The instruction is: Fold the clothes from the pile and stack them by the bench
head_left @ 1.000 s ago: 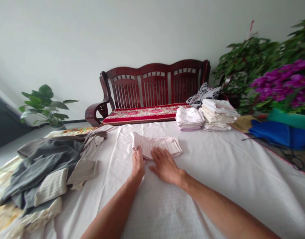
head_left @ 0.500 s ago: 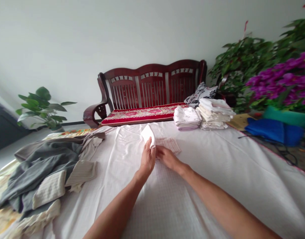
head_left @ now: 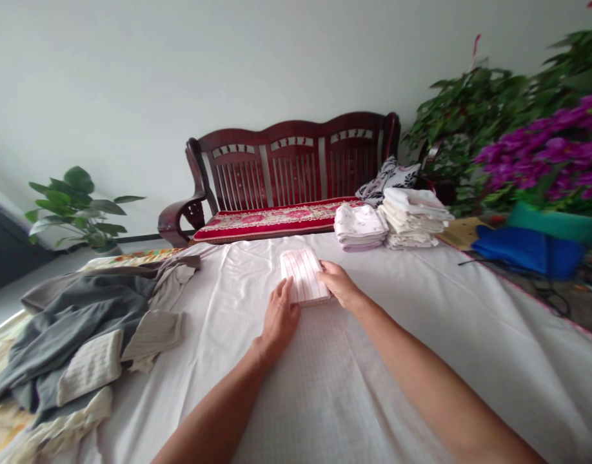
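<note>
A small folded cloth [head_left: 303, 274], white with pale pink stripes, lies on the white sheet in front of me. My left hand [head_left: 280, 314] grips its near left corner, fingertips on top and the thumb at the near edge. At the right edge, my right hand [head_left: 340, 283] pinches the cloth with the thumb above; its other fingers are partly hidden. Farther back on the right sits a stack of folded white-and-lilac cloths [head_left: 360, 227], beside a taller stack of folded cream cloths [head_left: 414, 219].
Grey and beige knit garments [head_left: 83, 335] lie heaped on the left. Beyond the white sheet [head_left: 397, 361] stands a dark wooden bench [head_left: 291, 161] with a red cover. On the right are a blue cloth item [head_left: 525, 251], a black cable and purple flowers [head_left: 552, 148].
The striped cloth's raised flap has been folded over, and the cloth now lies as a compact rectangle. My left hand came down to its left side; my right hand moved to its right edge.
</note>
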{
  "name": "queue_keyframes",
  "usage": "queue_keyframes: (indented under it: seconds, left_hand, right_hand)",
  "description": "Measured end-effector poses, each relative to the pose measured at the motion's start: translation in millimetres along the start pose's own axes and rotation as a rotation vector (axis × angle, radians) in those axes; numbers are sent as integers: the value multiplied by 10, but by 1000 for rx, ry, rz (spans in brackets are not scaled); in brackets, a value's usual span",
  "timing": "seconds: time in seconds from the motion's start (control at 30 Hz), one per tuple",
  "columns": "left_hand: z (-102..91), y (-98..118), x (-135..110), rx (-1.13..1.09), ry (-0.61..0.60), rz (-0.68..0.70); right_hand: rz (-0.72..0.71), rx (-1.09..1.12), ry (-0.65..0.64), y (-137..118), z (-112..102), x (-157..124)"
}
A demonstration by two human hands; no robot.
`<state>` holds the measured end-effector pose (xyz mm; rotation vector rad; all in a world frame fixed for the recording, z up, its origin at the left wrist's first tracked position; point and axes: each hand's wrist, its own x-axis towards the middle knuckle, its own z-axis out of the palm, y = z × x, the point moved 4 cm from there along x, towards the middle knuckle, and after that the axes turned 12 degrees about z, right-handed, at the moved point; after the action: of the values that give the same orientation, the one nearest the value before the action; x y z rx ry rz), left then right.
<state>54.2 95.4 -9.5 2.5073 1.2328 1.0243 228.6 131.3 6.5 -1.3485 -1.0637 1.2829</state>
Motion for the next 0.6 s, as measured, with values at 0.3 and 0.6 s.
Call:
queue_keyframes:
  seconds: [0.3, 0.6]
  left_hand:
    - [-119, 54, 11, 121, -21, -56]
    - [-86, 110, 53, 206, -70, 26]
  right_hand:
    - [-130, -135, 145, -92, 46, 91]
    - [-197, -406, 273, -135, -216, 53]
